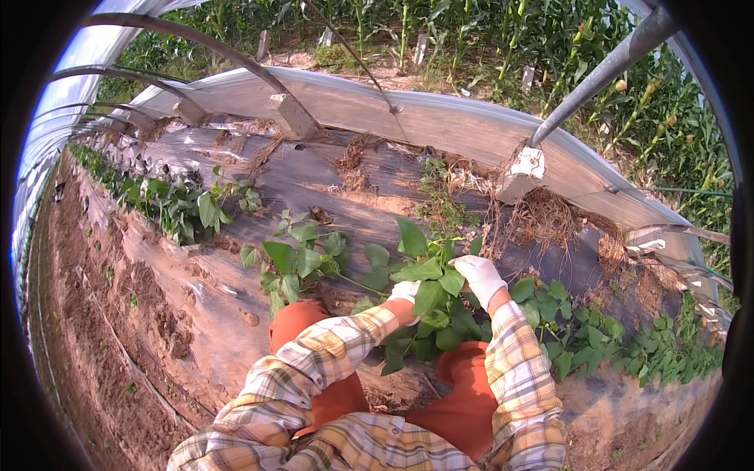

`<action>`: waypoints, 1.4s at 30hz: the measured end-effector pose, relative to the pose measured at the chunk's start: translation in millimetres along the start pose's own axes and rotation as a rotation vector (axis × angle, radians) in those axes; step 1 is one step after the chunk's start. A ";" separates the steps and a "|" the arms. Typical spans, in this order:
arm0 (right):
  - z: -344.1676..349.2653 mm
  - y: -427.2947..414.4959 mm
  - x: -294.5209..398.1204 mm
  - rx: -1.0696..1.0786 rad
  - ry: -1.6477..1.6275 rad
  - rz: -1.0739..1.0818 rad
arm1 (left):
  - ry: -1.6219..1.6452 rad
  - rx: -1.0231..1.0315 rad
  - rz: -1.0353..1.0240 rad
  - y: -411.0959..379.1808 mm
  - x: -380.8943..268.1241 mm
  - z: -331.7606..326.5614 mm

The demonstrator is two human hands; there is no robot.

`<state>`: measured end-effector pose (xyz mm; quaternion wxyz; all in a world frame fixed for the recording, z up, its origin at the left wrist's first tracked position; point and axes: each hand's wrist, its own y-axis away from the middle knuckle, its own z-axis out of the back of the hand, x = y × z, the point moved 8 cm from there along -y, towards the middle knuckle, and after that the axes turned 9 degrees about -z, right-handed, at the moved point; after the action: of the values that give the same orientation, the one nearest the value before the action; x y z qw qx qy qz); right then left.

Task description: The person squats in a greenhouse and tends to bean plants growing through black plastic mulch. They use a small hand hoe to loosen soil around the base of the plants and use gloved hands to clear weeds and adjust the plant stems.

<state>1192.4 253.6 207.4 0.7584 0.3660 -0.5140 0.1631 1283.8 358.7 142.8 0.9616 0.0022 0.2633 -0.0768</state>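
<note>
Both hands wear white gloves and are at a leafy, bean-like plant point(430, 297) between my knees. My left hand point(405, 291) is at the plant's left side, with its fingers mostly hidden behind leaves. On the right, my right hand point(480, 277) bends over the upper leaves, its fingertips drawn together on the plant. Left of my hands, a trailing stem leads to another leafy clump point(303, 259). Dark plastic mulch film point(294, 171) covers the bed around the plants, with soil on parts of it.
More plants line the bed to the left point(171, 203) and right point(595, 341). Metal hoops point(601, 76) stand in concrete blocks point(521, 173) along a low plastic sheet wall point(459, 118). Dry vines point(545, 221) lie near one block. Corn point(506, 35) grows outside; a bare soil furrow point(118, 329) runs left.
</note>
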 end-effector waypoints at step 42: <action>-109.0 -7.4 -108.2 -0.160 -0.530 -0.164 | 0.805 -0.014 0.460 -36.9 48.5 71.9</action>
<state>1223.7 341.3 85.1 0.6346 0.3753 -0.6744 -0.0412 1355.9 311.9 181.4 0.7748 0.0837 0.6090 0.1474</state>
